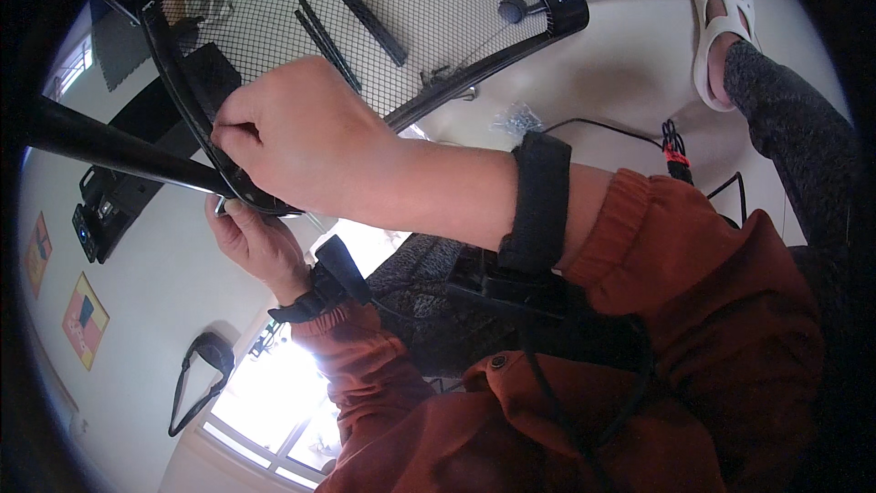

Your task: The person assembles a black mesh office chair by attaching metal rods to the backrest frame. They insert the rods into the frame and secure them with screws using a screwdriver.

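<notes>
Head view: the black mesh-filled frame (474, 78) spans the top from eleven to past twelve o'clock, its rounded corner dipping toward the hands at nine. The right hand (306, 132), at ten o'clock, reaches across the frame's rim with curled fingers; its grip is narrow, thumb and forefinger drawn together at the edge, but whether anything small is pinched there I cannot tell. The left hand (260, 242) is at nine o'clock, just below the corner; its thumb and fingers close around a small silver metal piece (221, 205), whose kind is unclear. A black tube (128, 151) comes in from just past nine and meets the frame's corner by both hands.

Toward eleven, dark slender rods (363, 16) show in the mesh area, and a grey castor (512, 8) shows between twelve and one. On the pale floor, a clear bag of small metal parts (518, 119) lies at one o'clock, and a black cable bundle (673, 148) with a red tie between two and three. A white clog (701, 64) is on a foot at two. A black bag (214, 353) hangs at eight, near a bright window (274, 393).
</notes>
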Demonstrator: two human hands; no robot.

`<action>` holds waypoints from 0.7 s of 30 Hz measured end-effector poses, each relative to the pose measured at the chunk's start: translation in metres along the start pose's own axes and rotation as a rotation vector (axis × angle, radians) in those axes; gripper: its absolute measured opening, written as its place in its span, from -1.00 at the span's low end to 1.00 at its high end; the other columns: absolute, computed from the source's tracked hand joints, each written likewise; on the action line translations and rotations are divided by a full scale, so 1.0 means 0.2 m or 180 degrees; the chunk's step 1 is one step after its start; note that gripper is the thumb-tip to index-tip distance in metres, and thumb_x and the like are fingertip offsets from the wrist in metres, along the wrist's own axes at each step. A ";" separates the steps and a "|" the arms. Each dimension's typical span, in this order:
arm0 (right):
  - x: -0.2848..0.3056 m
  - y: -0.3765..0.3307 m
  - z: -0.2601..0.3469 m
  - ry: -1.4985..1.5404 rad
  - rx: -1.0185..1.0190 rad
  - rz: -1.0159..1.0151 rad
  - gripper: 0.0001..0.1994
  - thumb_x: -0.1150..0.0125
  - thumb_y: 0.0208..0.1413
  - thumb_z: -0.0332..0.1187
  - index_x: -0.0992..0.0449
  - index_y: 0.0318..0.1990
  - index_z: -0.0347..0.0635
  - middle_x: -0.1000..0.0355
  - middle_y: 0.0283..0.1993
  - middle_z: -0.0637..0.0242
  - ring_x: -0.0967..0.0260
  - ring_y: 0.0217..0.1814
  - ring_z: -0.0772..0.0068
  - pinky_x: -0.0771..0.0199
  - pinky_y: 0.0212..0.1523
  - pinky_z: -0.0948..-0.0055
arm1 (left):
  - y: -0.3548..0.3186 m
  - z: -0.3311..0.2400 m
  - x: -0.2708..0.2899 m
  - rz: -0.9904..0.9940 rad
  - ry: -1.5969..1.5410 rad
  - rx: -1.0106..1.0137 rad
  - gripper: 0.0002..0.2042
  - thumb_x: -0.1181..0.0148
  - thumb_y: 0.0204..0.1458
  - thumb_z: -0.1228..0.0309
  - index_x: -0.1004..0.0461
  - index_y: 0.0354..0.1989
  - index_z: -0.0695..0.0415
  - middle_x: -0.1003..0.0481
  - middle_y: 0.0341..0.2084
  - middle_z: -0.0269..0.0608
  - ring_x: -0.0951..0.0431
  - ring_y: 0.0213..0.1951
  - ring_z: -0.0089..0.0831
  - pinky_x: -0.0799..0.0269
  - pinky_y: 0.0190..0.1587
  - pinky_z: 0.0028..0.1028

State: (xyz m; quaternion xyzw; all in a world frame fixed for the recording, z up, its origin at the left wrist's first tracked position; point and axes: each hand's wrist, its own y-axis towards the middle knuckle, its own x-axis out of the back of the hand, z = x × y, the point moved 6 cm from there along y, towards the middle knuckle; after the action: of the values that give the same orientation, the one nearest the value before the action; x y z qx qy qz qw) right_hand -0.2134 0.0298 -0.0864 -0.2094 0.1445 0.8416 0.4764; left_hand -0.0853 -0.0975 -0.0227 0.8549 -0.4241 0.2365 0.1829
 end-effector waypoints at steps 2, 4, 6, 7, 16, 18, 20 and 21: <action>0.00 0.00 0.00 0.0026 -0.0026 0.0031 -0.82 -0.06 0.01 -0.42 -0.56 -0.40 -0.35 -0.47 -0.54 0.10 -0.44 -0.55 0.32 -0.44 -0.46 0.50 | 0.00 -0.01 -0.01 -0.0066 0.0036 -0.0010 -0.69 0.09 0.19 0.33 -0.23 0.03 0.26 -0.46 -0.25 -0.20 -0.44 -0.24 -0.53 -0.36 -0.14 -0.56; 0.00 0.00 0.00 -0.0010 -0.0030 0.0080 -0.82 -0.07 0.00 -0.43 -0.56 -0.40 -0.35 -0.47 -0.54 0.10 -0.44 -0.55 0.31 -0.45 -0.46 0.50 | 0.00 -0.02 -0.02 -0.0081 0.0014 -0.0026 -0.68 0.09 0.19 0.33 -0.23 0.03 0.27 -0.46 -0.26 -0.21 -0.45 -0.24 -0.54 -0.37 -0.15 -0.57; 0.01 0.00 0.00 -0.0004 -0.0058 0.0117 -0.83 -0.08 -0.01 -0.43 -0.56 -0.40 -0.35 -0.47 -0.55 0.09 -0.45 -0.56 0.30 -0.45 -0.46 0.49 | 0.00 -0.02 -0.03 -0.0109 0.0074 -0.0050 -0.67 0.08 0.19 0.32 -0.23 0.03 0.27 -0.46 -0.26 -0.21 -0.45 -0.25 -0.54 -0.37 -0.16 -0.58; 0.01 0.00 0.00 0.0023 -0.0083 0.0126 -0.83 -0.08 -0.01 -0.44 -0.56 -0.41 -0.36 -0.47 -0.55 0.09 -0.45 -0.56 0.30 -0.45 -0.46 0.50 | 0.00 -0.03 -0.03 -0.0133 0.0004 -0.0036 -0.67 0.08 0.19 0.32 -0.24 0.03 0.27 -0.46 -0.26 -0.21 -0.45 -0.25 -0.54 -0.36 -0.16 -0.58; 0.02 -0.01 0.00 0.0083 -0.0028 -0.0192 -0.83 -0.09 -0.01 -0.43 -0.56 -0.40 -0.35 -0.47 -0.54 0.11 -0.46 -0.55 0.31 -0.46 -0.46 0.50 | 0.00 -0.04 -0.05 -0.0052 0.0028 -0.0048 -0.66 0.07 0.18 0.33 -0.23 0.04 0.29 -0.46 -0.25 -0.21 -0.45 -0.23 -0.55 -0.37 -0.14 -0.58; 0.03 -0.01 -0.01 0.0266 -0.0147 -0.0189 -0.84 -0.11 -0.01 -0.43 -0.56 -0.40 -0.35 -0.48 -0.53 0.12 -0.46 -0.54 0.35 -0.46 -0.45 0.52 | 0.00 -0.04 -0.05 -0.0061 0.0058 -0.0041 -0.67 0.08 0.19 0.35 -0.23 0.04 0.29 -0.45 -0.24 -0.20 -0.44 -0.22 -0.53 -0.37 -0.12 -0.56; 0.02 0.00 -0.04 0.0537 -0.0315 -0.0087 -0.84 -0.13 -0.01 -0.42 -0.56 -0.40 -0.36 -0.48 -0.52 0.13 -0.48 -0.53 0.41 -0.47 -0.45 0.55 | 0.01 -0.05 -0.05 -0.0065 0.0071 -0.0052 -0.68 0.09 0.19 0.36 -0.23 0.04 0.30 -0.44 -0.22 -0.18 -0.44 -0.20 -0.51 -0.36 -0.10 -0.55; 0.02 0.00 -0.04 0.0639 -0.0388 -0.0019 -0.84 -0.14 -0.01 -0.42 -0.56 -0.39 -0.36 -0.49 -0.52 0.15 -0.48 -0.52 0.44 -0.47 -0.44 0.58 | 0.00 -0.05 -0.05 -0.0073 0.0100 -0.0074 -0.68 0.09 0.19 0.36 -0.23 0.03 0.30 -0.44 -0.21 -0.17 -0.44 -0.19 -0.50 -0.35 -0.09 -0.54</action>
State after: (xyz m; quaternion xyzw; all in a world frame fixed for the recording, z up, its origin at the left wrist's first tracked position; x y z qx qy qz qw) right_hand -0.2136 0.0281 -0.0959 -0.3216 0.1394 0.8222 0.4484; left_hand -0.0938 -0.0863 -0.0200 0.8537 -0.4140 0.2428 0.2020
